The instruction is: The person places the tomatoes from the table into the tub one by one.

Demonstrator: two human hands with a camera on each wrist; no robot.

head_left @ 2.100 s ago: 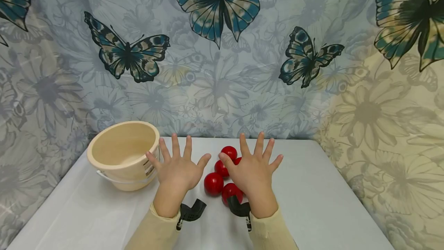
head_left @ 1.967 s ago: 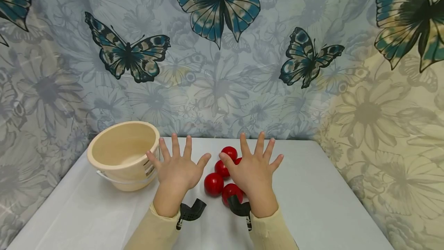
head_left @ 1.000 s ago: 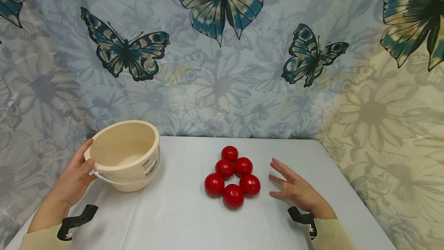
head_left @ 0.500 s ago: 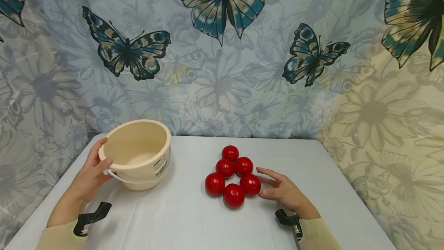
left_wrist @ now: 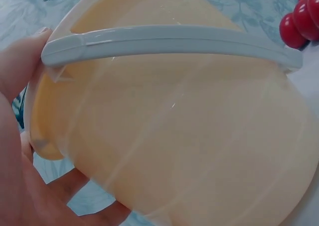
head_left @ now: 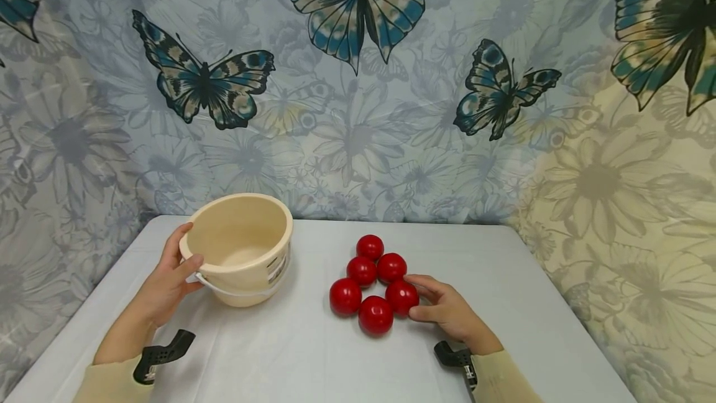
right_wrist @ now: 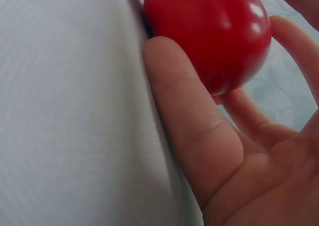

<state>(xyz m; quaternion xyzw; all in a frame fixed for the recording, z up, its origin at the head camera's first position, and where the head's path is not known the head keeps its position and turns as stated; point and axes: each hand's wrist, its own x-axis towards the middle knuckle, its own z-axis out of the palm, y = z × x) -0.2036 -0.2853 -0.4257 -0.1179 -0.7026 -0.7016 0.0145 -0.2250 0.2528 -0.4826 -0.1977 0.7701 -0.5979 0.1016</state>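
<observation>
A cream plastic bucket (head_left: 240,280) stands upright on the white table, its opening facing up. My left hand (head_left: 168,282) grips its left rim, thumb on the near side and fingers behind. In the left wrist view the white bail handle (left_wrist: 169,39) crosses the bucket's wall. At the right, my right hand (head_left: 450,313) holds the rightmost shiny red ball (head_left: 401,298) between thumb and fingers. The right wrist view shows the thumb (right_wrist: 184,111) low along this ball, near the table surface, with fingers round the other side.
Several more red balls lie close together left of the held one, including a near ball (head_left: 376,316), a left ball (head_left: 345,296) and a far ball (head_left: 370,247). A butterfly-print cloth (head_left: 358,160) hangs behind the white table (head_left: 313,359).
Both hands were raised and spread over the table. The left hand took the bucket's rim and moved it right. The right hand went right, then came in leftward to the rightmost ball.
</observation>
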